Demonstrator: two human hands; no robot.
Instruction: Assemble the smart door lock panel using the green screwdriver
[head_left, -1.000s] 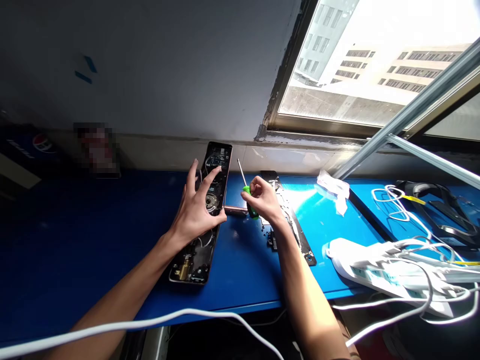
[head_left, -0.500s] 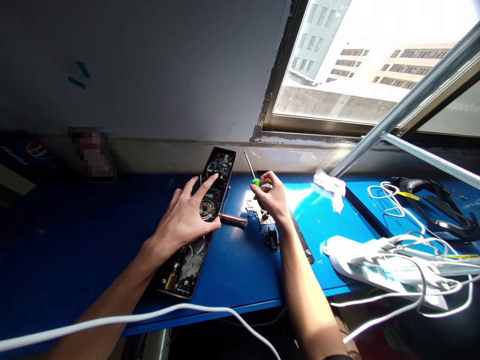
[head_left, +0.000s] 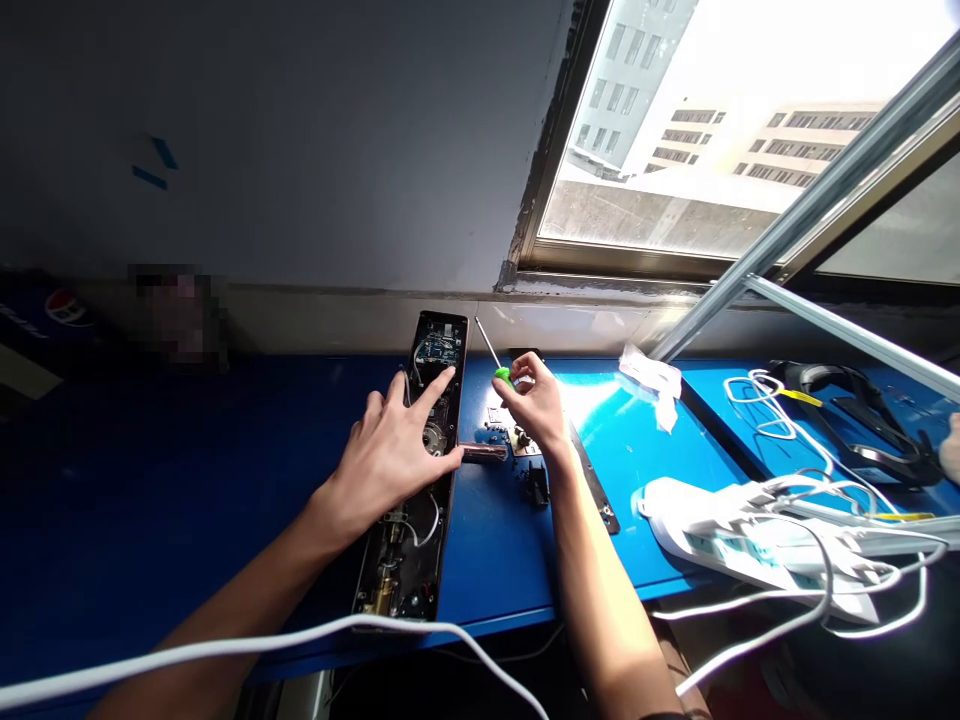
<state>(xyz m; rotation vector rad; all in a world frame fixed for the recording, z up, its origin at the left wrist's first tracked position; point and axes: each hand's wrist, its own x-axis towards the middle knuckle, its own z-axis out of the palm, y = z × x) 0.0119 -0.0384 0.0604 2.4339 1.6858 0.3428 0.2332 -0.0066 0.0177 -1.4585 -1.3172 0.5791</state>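
One long black case [head_left: 421, 560] lies open in the head view, on the blue table [head_left: 187, 500], its far end towards the wall [head_left: 360, 150]. A green circuit board [head_left: 442, 350] shows inside that end. The left hand [head_left: 394, 440] is spread flat across the middle of the case, forefinger reaching up near the board, thumb at the right rim.

The right hand [head_left: 534, 400] pinches the green handle of a screwdriver [head_left: 502, 377] between thumb and fingers. Its metal shaft slants up towards the wall, the tip showing beside the far right corner of the case; I cannot tell whether they touch.

A brownish bar [head_left: 485, 454] lies by the left thumb, with small dark screws [head_left: 495, 440] just beyond. Near the right wrist sits a small black block [head_left: 537, 484]. Further right are a white power strip [head_left: 675, 510] and a black headband [head_left: 862, 420].
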